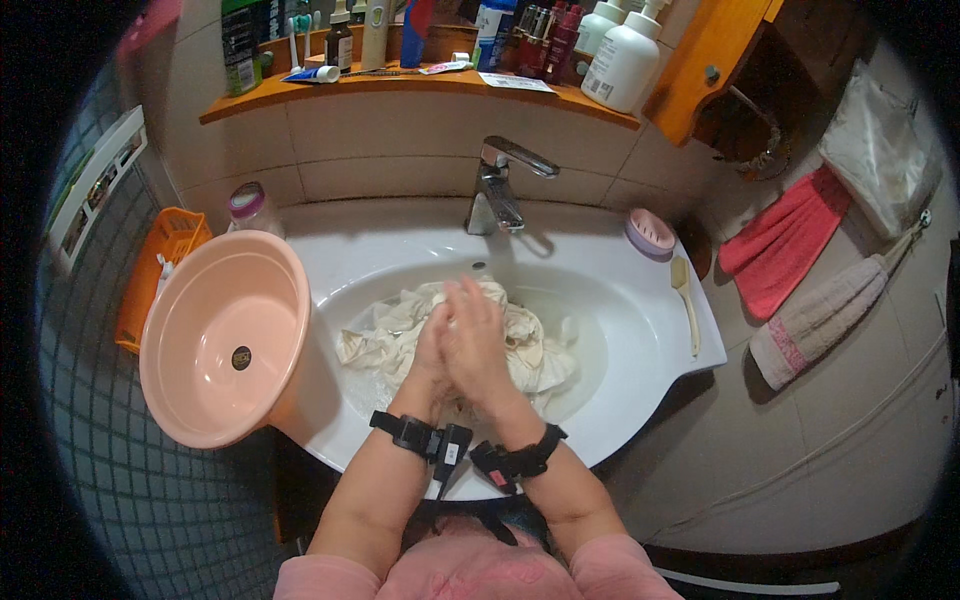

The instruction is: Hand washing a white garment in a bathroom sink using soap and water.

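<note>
My left hand [432, 345] and my right hand [480, 349] are pressed together over the middle of the white washbasin [637, 337]. The right one partly covers the left, and the fingertips are blurred. Whether anything lies between the palms is hidden. Right below and around them, a crumpled off-white cloth [529, 337] lies soaked in shallow water, its folds spreading to both sides. Behind the hands stands a chrome faucet [495, 187]. Both wrists wear black straps with small devices.
A peach plastic basin [217, 322] rests tilted on the left rim, beside an orange basket [150, 277]. On the right rim are a pink soap dish [651, 232] and a brush [685, 304]. Toiletries crowd the wooden shelf [420, 84]. Towels [787, 240] hang at right.
</note>
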Demonstrator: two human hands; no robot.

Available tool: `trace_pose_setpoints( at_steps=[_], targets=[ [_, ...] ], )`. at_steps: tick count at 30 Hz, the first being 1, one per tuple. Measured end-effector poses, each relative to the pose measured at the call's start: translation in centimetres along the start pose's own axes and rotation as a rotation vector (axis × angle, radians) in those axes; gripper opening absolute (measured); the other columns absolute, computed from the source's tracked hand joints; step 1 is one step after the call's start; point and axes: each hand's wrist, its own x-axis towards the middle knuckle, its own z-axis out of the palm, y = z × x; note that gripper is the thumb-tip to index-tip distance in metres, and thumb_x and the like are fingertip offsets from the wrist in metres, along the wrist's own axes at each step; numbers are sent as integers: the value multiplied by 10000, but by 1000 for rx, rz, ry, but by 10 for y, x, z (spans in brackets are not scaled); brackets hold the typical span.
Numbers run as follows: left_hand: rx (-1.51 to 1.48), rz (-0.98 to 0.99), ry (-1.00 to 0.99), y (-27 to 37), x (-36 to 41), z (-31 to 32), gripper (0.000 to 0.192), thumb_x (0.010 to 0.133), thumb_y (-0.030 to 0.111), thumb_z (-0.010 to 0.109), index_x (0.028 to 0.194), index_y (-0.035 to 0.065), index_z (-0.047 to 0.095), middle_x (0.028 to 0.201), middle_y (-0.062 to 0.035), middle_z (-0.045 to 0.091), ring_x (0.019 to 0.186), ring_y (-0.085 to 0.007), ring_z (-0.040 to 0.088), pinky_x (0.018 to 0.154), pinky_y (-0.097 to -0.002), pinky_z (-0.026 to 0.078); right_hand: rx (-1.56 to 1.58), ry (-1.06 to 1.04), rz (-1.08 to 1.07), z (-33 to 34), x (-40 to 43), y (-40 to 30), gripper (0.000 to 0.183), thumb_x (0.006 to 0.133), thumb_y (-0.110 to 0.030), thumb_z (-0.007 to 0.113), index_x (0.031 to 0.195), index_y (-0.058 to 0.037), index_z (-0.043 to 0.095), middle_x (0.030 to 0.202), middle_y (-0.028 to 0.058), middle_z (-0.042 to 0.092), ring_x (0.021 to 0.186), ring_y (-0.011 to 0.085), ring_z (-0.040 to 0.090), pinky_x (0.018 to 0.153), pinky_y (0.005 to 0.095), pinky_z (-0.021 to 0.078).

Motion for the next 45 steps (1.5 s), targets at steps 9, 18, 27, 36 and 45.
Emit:
trace_pose_setpoints(
  at_steps=[9,18,27,36,45],
  targets=[
    [-143,-257,-19,6,-7,27,327,856,263,412,1083,52,517,1064,-91,553,978,-223,530,812,-337,448,244,-53,330,-7,5,50,373,861,-263,424,1170,-65,487,1239,185,410,1124,364,357,963,417,286],
    [-135,-77,91,16,-10,32,379,891,306,411,1117,15,497,1101,-130,543,987,-240,544,844,-362,457,-77,-57,3,-10,10,26,358,844,-278,450,1142,-80,480,1201,172,439,1082,358,398,935,451,285],
    [-302,-81,-34,30,-16,50,362,895,306,409,1082,18,520,1039,-126,582,951,-271,570,844,-402,464,1111,21,828,-45,2,68,401,718,-24,522,1113,-73,476,999,41,452,759,60,438,656,210,396],
    [-144,25,-19,29,-19,52,373,817,149,573,1136,-19,476,1043,-131,573,912,-235,585,821,-359,478,563,-1,440,-34,5,81,300,682,66,495,967,-25,516,942,104,536,913,244,514,810,337,420],
    [-1,94,33,23,-5,38,298,876,166,497,1086,-45,477,1031,-143,569,893,-234,593,770,-340,499,1168,5,610,-57,18,66,275,730,48,507,991,-38,519,917,57,538,809,126,529,700,236,437]
  ],
)
